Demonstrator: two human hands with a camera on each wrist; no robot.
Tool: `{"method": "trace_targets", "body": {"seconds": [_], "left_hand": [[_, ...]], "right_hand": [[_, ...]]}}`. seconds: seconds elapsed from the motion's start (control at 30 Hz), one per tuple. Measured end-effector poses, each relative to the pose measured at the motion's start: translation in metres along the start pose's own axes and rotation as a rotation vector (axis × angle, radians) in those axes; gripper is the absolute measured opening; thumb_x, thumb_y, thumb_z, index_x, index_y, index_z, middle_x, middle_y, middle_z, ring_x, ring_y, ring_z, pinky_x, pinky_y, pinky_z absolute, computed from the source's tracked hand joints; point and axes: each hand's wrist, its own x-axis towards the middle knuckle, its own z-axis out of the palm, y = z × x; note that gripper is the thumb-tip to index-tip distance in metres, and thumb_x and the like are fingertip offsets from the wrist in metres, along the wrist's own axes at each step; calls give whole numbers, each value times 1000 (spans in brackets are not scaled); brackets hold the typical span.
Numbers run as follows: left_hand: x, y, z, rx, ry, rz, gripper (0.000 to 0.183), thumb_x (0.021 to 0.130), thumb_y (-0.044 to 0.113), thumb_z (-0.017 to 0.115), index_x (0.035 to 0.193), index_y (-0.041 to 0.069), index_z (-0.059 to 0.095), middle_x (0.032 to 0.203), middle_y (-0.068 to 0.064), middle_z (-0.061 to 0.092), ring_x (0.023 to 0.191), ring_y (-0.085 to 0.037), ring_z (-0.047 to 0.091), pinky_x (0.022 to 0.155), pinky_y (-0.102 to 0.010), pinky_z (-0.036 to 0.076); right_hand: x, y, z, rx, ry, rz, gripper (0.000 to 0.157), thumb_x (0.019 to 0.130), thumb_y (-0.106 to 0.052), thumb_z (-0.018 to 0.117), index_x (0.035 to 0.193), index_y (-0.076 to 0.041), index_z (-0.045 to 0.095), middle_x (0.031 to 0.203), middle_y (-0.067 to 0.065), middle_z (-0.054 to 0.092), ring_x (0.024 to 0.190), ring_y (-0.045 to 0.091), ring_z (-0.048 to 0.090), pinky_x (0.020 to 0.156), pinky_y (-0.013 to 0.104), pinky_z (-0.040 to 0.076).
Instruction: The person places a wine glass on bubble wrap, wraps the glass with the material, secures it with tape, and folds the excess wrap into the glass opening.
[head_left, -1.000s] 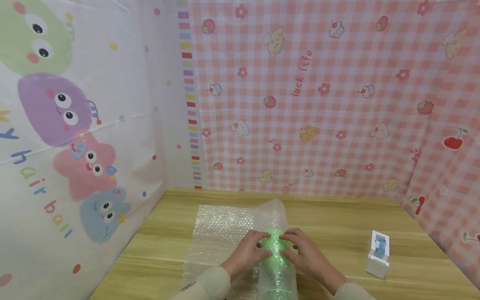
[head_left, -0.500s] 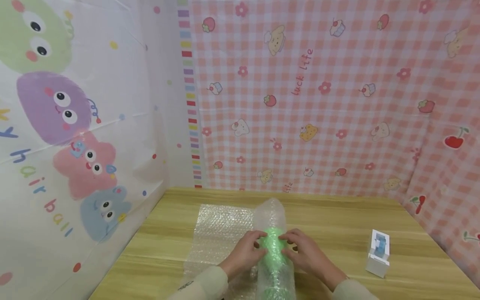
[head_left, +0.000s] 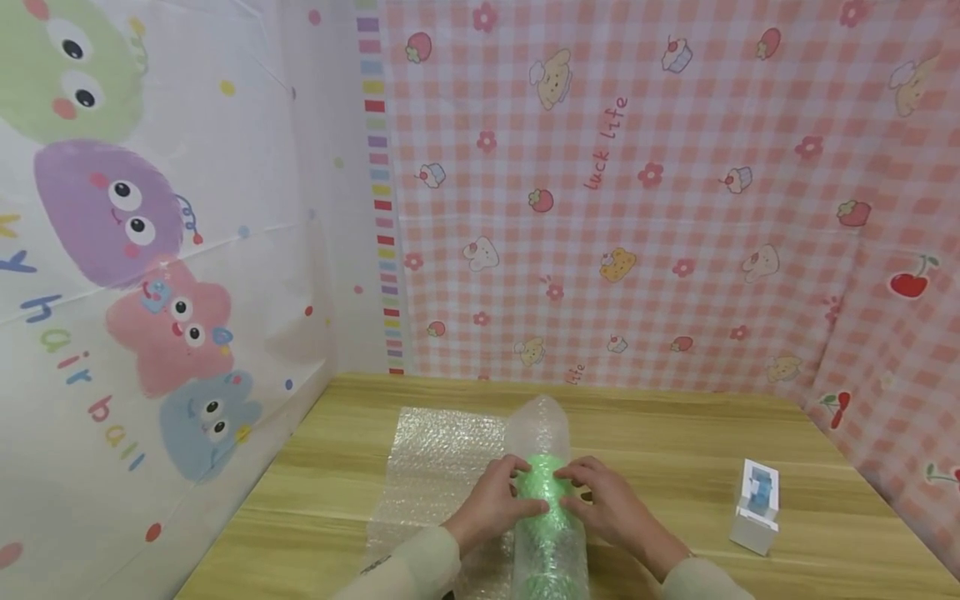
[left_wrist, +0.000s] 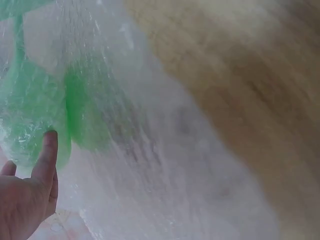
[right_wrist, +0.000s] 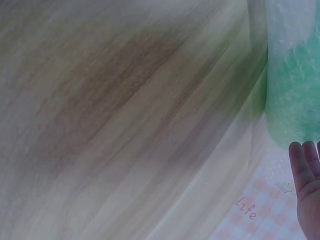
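Note:
A green goblet (head_left: 546,492), its bowl and thin stem showing in the left wrist view, lies rolled up in clear bubble wrap (head_left: 542,425) on the table. My left hand (head_left: 491,504) grips the roll from the left, its thumb across the top of the green bowl (left_wrist: 35,115). From the right side my right hand (head_left: 611,508) holds the same roll, fingertips on the wrap over the bowl. A flat stretch of bubble wrap (head_left: 442,454) extends leftward from the roll. The roll's near end runs out of the head view.
A white tape dispenser (head_left: 753,529) with a blue tape roll (head_left: 761,489) stands on the wood-grain table (head_left: 675,433) at the right. A pink checked cloth (head_left: 675,225) hangs behind the table, and a white cartoon-print cloth (head_left: 247,167) hangs along the left.
The wrapped goblet has shifted slightly left, turning a little over the flat bubble wrap. Both hands stay at its sides, and the left thumb has come further over the top.

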Motion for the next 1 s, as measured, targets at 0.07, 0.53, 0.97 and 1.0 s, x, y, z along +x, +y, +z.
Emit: {"method": "trace_targets", "body": {"seconds": [0.07, 0.53, 0.97, 1.0], "left_hand": [[0, -2, -1, -25, 3, -1, 54, 80, 22, 83, 124, 6, 55, 122, -17, 51, 98, -27, 55, 77, -44, 52], [-2, -6, -4, -103, -18, -48, 50, 84, 17, 80, 123, 5, 51, 122, -18, 51, 103, -31, 56, 82, -49, 52], [-7, -13, 4, -263, -14, -63, 49, 88, 11, 74, 125, 3, 44, 120, -19, 47, 101, -29, 56, 82, -46, 53], [-7, -14, 4, -262, -17, -66, 48, 88, 12, 74, 125, 3, 44, 121, -19, 47, 102, -30, 55, 82, -46, 52]], "right_hand": [[1, -1, 1, 3, 6, -8, 29, 91, -11, 71, 119, -4, 66, 120, 7, 58, 107, 33, 59, 83, 40, 57], [-2, -4, 2, -35, 26, -8, 31, 91, -17, 72, 120, -7, 67, 123, 8, 58, 108, 33, 59, 85, 46, 55], [0, -3, -1, -40, 9, -48, 33, 93, -18, 70, 123, -6, 66, 125, 9, 59, 110, 34, 59, 84, 47, 55], [0, -4, -1, -53, 8, -56, 33, 93, -19, 70, 124, -6, 66, 125, 9, 59, 110, 33, 59, 84, 46, 55]]}}
